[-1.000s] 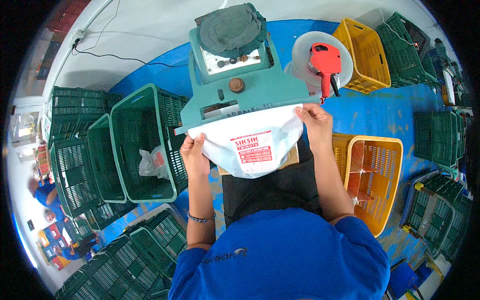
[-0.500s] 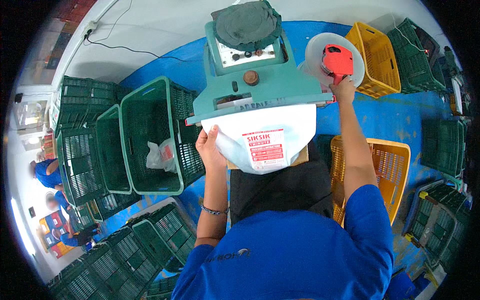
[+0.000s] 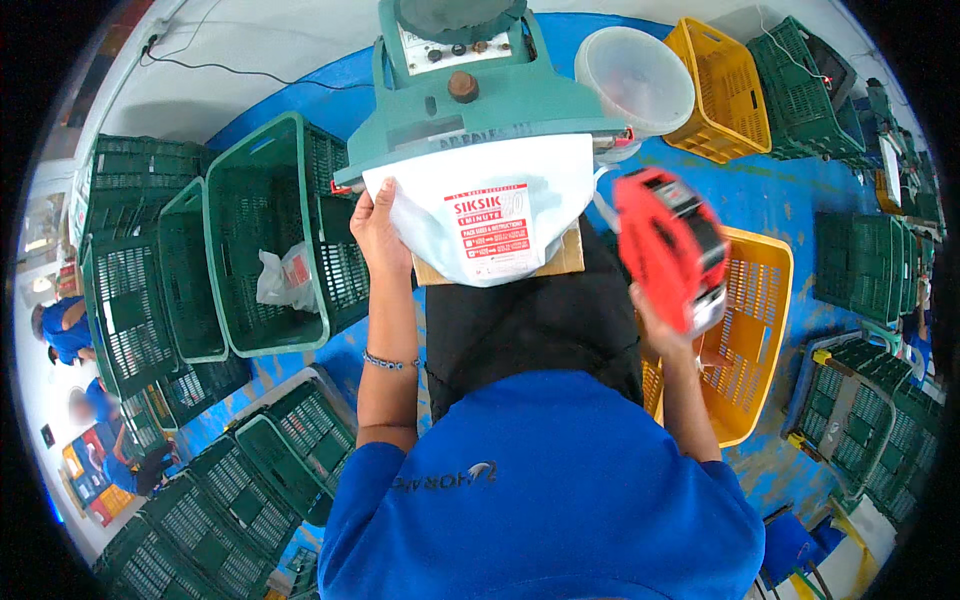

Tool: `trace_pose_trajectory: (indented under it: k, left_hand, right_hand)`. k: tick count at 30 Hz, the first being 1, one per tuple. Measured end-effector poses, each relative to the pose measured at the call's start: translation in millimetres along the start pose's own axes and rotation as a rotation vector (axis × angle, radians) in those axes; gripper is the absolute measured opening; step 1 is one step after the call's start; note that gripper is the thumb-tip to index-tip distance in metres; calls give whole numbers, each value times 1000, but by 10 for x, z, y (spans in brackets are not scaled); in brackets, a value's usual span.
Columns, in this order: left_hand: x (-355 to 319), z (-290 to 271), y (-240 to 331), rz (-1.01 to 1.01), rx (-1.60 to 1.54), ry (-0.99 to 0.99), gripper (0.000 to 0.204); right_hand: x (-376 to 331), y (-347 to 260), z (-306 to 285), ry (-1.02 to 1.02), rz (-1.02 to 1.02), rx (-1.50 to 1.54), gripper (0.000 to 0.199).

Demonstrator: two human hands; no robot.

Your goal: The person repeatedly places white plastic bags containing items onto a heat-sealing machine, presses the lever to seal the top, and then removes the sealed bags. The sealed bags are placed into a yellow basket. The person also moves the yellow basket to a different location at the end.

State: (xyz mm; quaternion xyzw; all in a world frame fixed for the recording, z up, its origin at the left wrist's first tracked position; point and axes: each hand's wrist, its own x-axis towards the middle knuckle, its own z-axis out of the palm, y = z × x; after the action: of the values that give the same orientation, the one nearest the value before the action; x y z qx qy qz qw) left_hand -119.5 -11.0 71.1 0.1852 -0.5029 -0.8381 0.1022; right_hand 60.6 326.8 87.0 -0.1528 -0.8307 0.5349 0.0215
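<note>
A white plastic bag with red print (image 3: pixel 415 205) hangs from the front edge of a teal heat-sealing machine (image 3: pixel 450 112), its top edge under the machine's bar. My left hand (image 3: pixel 378 228) pinches the bag's upper left corner, thumb on the front. A wooden board (image 3: pixel 565 258) shows behind the bag's lower part. To the right of the bag, my right hand (image 3: pixel 658 325) grips a red label gun (image 3: pixel 665 245), tilted and blurred by motion. The gun covers much of the fingers. A dark cloth pad (image 3: pixel 460 15) lies on top of the sealer.
Left of the sealer stands a tall green crate (image 3: pixel 265 170) with a crumpled white bag (image 3: pixel 287 278) inside. A translucent round tub (image 3: pixel 640 85) and a yellow crate (image 3: pixel 715 90) are at the back right. Another yellow crate (image 3: pixel 775 320) sits by my right arm. People work far left.
My right hand has drawn the label gun back toward me, from above the round tub to beside the bag. My left hand keeps its pinch on the bag. The whole view has shifted.
</note>
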Motion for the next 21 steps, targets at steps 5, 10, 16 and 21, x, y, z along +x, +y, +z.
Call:
trace_pose_trajectory:
  k: [5, 10, 16, 21]
  left_hand:
    - [-7, 0, 2, 35, 3, -26, 19]
    - [7, -22, -9, 43, -46, -30, 19]
    - [16, -69, -44, 33, -40, -47, 26]
    - [0, -77, -52, 0, -64, -14, 25]
  right_hand:
    - [-198, -462, 263, -174, -224, -70, 32]
    - [-272, -377, 67, -411, 29, -677, 33]
    - [-166, -24, -433, -248, 259, -790, 45]
    - [914, 362, -499, 46, 248, -287, 52]
